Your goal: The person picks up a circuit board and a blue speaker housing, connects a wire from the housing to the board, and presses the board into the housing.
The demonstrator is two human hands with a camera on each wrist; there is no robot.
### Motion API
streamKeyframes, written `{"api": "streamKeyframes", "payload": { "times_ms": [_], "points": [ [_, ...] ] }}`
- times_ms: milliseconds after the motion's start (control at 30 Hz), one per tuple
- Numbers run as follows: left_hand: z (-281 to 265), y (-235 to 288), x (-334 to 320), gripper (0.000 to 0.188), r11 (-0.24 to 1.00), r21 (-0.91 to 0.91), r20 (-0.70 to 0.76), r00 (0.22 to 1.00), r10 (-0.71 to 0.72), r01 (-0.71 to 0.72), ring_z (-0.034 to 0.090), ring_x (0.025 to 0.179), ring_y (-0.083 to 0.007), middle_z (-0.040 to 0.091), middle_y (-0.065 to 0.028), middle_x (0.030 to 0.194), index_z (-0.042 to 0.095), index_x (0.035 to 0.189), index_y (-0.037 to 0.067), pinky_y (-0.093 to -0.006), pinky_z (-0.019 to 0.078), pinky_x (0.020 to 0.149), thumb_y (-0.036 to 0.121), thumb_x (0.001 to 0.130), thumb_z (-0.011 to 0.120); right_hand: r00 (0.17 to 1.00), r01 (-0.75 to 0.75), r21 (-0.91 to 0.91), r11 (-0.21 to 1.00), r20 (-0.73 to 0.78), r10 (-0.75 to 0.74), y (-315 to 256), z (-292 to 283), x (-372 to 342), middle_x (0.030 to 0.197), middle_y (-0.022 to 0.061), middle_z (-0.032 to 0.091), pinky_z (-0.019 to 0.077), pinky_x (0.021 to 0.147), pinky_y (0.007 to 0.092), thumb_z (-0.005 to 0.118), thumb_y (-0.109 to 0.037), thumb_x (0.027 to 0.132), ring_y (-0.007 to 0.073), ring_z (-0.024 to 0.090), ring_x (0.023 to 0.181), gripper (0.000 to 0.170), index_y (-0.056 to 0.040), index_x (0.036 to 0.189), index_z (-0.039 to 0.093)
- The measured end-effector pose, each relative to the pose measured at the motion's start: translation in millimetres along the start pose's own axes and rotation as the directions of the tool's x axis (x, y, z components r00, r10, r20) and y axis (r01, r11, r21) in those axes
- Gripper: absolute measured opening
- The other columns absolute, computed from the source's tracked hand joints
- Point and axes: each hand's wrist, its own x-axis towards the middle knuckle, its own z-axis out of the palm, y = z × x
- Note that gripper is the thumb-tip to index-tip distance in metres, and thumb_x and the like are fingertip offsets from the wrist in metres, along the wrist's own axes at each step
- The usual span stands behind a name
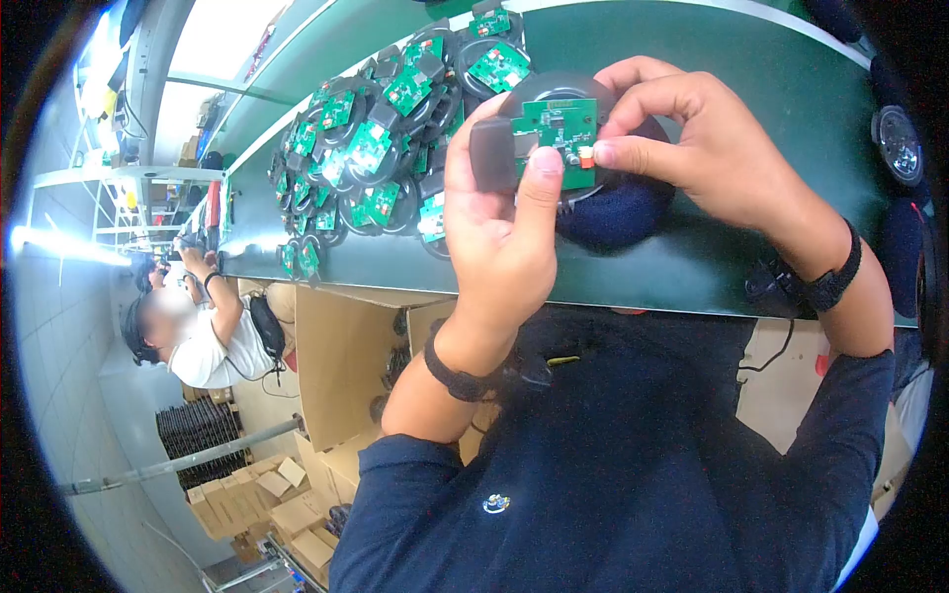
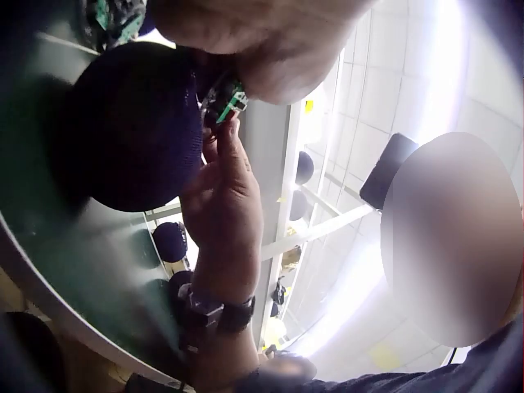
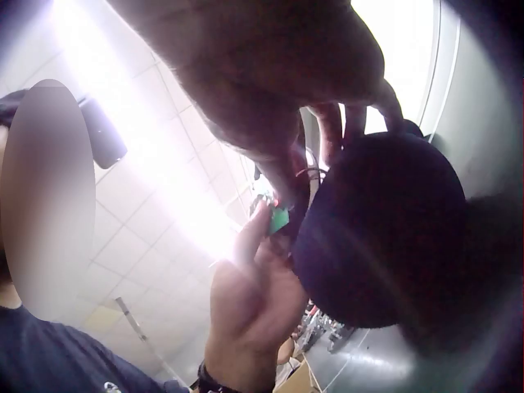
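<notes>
Green circuit board (image 1: 581, 111), with a black block (image 1: 492, 155) at its left side, is held above the bench (image 1: 761, 128), in front of a dark round body (image 1: 621, 215). The left hand (image 1: 504, 232) grips the board, thumb laid on its face near the lower edge and fingers curled behind the block. The right hand (image 1: 692, 133) has thumb and forefinger bent nearly together, pinching at a red-and-white connector (image 1: 587, 157) by the board's right edge; its other fingers reach behind, over the round body. Thin wires (image 3: 311, 172) show beside these fingers in the right wrist view. Whether the round body touches the bench cannot be told.

A heap of board assemblies (image 1: 368, 148) spreads from the far edge toward the near edge, left of the hands; its closest pieces lie just beside the left hand, leaving only a narrow gap there. Green surface shows between the right forearm and the far edge, and a strip runs along the near edge below the heap. Toward the right end, a round unit (image 1: 898, 145) lies well apart from the hands. Cardboard boxes (image 1: 341, 346) stand below the near edge, at left. Another person (image 1: 203, 341), in a white top, is beyond the left end.
</notes>
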Motion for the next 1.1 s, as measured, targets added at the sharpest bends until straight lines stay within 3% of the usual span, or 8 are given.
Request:
{"api": "streamKeyframes", "payload": {
  "times_ms": [167, 467, 800, 900, 967, 1000, 1033, 1100],
  "points": [
    [-12.9, 3.0, 11.9, 0.051, 0.979, -0.152, -0.074, 0.986, -0.149, 0.137, 0.062, 0.108, -0.0162, 0.061, -0.0106, 0.122, 0.043, 0.141, 0.001, -0.0315, 0.0507, 0.095, 0.003, 0.095, 0.065, 0.991, 0.128, 0.046, 0.991, 0.033, -0.13, 9.9, -3.3, 3.8, 0.105, 0.0124, 0.067, 0.0478, 0.095, 0.0352, 0.079, -0.016, 0.082, 0.0253, 0.064, 0.104, 0.023, -0.0017, 0.098, 0.071],
    [-11.6, 4.1, 10.8, 0.048, 0.985, -0.126, -0.058, 0.99, -0.128, 0.12, 0.061, 0.109, -0.0147, 0.061, -0.0096, 0.121, 0.046, 0.138, 0.001, -0.0301, 0.0499, 0.095, 0.004, 0.095, 0.067, 0.974, 0.228, -0.133, 0.965, 0.037, -0.225, 11.9, 2.0, -2.4, 0.107, 0.0125, 0.066, 0.0463, 0.097, 0.0381, 0.078, -0.017, 0.084, 0.0286, 0.062, 0.107, 0.02, -0.0044, 0.093, 0.065],
    [-13.7, 14.3, 22.7, 0.051, 0.997, 0.048, -0.023, 0.998, -0.064, 0.065, 0.062, 0.101, -0.0115, 0.066, -0.0071, 0.112, 0.046, 0.139, 0.002, -0.0288, 0.0505, 0.091, 0.005, 0.094, 0.069, 0.961, 0.278, -0.093, 0.956, 0.032, -0.276, 19.7, 3.2, -1.2, 0.108, 0.0126, 0.066, 0.046, 0.099, 0.0373, 0.076, -0.019, 0.087, 0.0261, 0.062, 0.109, 0.021, -0.0046, 0.098, 0.064],
    [-15.0, 19.2, 28.2, 0.049, 0.996, 0.088, 0.01, 1.0, -0.027, 0.026, 0.063, 0.099, -0.0104, 0.067, -0.0064, 0.108, 0.049, 0.138, 0.001, -0.0285, 0.0506, 0.09, 0.006, 0.093, 0.07, 0.99, 0.138, 0.171, 0.976, -0.065, -0.128, 12.1, 4.1, -3.2, 0.112, 0.0107, 0.065, 0.0461, 0.1, 0.034, 0.075, -0.022, 0.09, 0.0193, 0.061, 0.112, 0.03, -0.0034, 0.109, 0.06],
    [-19.1, 20.7, 30.7, 0.045, 0.989, 0.146, 0.134, 0.99, -0.035, 0.015, 0.062, 0.102, -0.009, 0.067, -0.006, 0.109, 0.054, 0.135, 0.002, -0.0276, 0.0501, 0.091, 0.005, 0.093, 0.071, 0.998, -0.018, 0.328, 0.944, 0.055, 0.0, 6.0, -1.2, -2.9, 0.125, 0.0108, 0.063, 0.0418, 0.106, 0.0361, 0.075, -0.018, 0.089, 0.0187, 0.057, 0.118, 0.043, -0.0048, 0.124, 0.053],
    [-18.8, 26.5, 31.2, 0.043, 0.961, 0.275, 0.16, 0.987, -0.029, -0.016, 0.064, 0.106, -0.0124, 0.069, -0.0063, 0.11, 0.058, 0.131, 0.003, -0.0298, 0.05, 0.093, 0.004, 0.091, 0.072, 0.999, -0.014, 0.322, 0.947, 0.051, -0.003, 7.5, -2.6, -1.9, 0.125, 0.0108, 0.063, 0.0418, 0.106, 0.0361, 0.075, -0.018, 0.089, 0.0187, 0.057, 0.118, 0.043, -0.0048, 0.124, 0.053],
    [-26.0, 17.0, 42.7, 0.039, 0.819, 0.397, 0.368, 0.89, 0.271, -0.414, 0.065, 0.11, -0.0202, 0.071, -0.0065, 0.113, 0.063, 0.124, 0.007, -0.035, 0.0497, 0.095, 0.001, 0.086, 0.073, 0.996, 0.008, 0.352, 0.936, 0.083, -0.04, 12.2, -3.1, 0.2, 0.128, 0.0118, 0.062, 0.0412, 0.108, 0.0366, 0.076, -0.018, 0.089, 0.0193, 0.057, 0.12, 0.043, -0.005, 0.123, 0.054],
    [-28.3, 17.8, 53.0, 0.039, 0.656, 0.419, 0.523, 0.758, 0.39, -0.628, 0.065, 0.113, -0.0286, 0.071, -0.0074, 0.118, 0.066, 0.114, 0.009, -0.0401, 0.0496, 0.095, -0.003, 0.079, 0.074, 0.991, 0.029, 0.375, 0.927, 0.114, -0.077, 15.5, -7.5, 3.0, 0.13, 0.0128, 0.061, 0.0407, 0.109, 0.0372, 0.077, -0.018, 0.088, 0.02, 0.058, 0.121, 0.043, -0.0052, 0.122, 0.054]
  ]
}}
